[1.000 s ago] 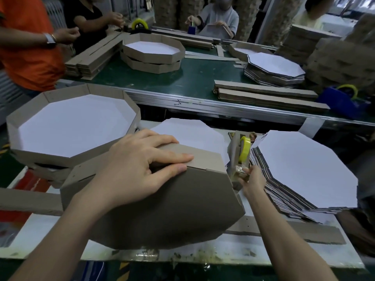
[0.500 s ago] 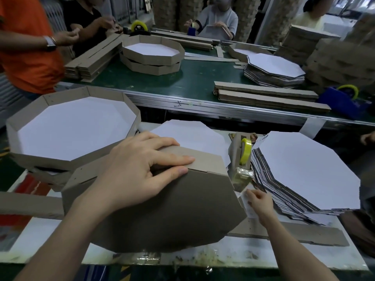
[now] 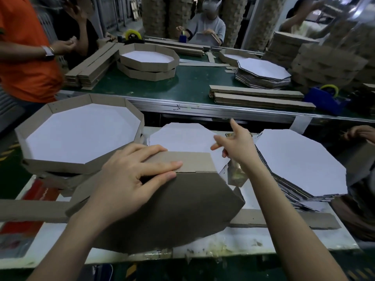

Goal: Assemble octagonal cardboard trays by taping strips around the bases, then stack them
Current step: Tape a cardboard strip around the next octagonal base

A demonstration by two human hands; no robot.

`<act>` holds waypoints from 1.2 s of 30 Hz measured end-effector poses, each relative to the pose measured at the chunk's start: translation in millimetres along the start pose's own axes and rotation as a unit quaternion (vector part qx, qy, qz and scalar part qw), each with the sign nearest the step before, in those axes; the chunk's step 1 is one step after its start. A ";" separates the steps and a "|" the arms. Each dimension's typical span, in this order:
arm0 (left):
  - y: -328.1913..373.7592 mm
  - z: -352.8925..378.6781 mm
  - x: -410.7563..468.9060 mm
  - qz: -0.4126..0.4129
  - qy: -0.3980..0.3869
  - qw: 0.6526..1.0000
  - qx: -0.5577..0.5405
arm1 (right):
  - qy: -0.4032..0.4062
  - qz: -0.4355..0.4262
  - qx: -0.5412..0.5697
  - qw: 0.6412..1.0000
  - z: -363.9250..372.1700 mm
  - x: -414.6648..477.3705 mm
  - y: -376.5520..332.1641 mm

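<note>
Hands: left (image 3: 138, 175) presses strip (image 3: 188, 161) onto base (image 3: 162, 209), right (image 3: 237, 147) at tape dispenser (image 3: 236, 176).

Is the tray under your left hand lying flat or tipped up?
Tipped up: the tray shows its brown underside to the camera, and the left hand presses the strip along its top edge.

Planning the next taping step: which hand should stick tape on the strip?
Right. The left hand lies flat, pressing the strip against the base; the right hand is off the cardboard, with clear tape hanging just below it.
</note>
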State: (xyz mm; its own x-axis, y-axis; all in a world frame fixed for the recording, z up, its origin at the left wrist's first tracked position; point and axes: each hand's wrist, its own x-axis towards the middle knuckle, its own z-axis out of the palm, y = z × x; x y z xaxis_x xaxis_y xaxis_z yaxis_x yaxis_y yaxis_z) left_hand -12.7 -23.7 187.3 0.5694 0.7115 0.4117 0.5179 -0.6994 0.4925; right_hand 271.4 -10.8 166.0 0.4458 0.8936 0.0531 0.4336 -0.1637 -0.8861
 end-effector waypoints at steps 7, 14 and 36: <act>-10.8 -17.3 -14.1 -0.024 0.005 0.999 0.021 | -0.067 -0.013 0.239 0.969 21.9 -71.8 -87.3; -12.0 -17.5 -26.6 -0.032 0.017 0.999 -0.031 | -0.041 0.001 0.243 0.969 58.2 -126.5 -101.0; -19.1 -23.5 -37.4 0.054 -0.077 0.994 0.058 | -0.023 -0.019 0.219 0.975 74.3 -183.3 -72.2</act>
State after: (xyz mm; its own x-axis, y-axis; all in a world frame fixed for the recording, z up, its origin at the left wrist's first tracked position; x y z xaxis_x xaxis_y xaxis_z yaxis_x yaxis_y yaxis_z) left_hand -58.8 -35.3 180.5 0.7121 0.6192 0.3309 0.5132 -0.7807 0.3566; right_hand 100.1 -131.7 186.1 0.3969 0.9146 0.0773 0.0682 0.0546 -0.9962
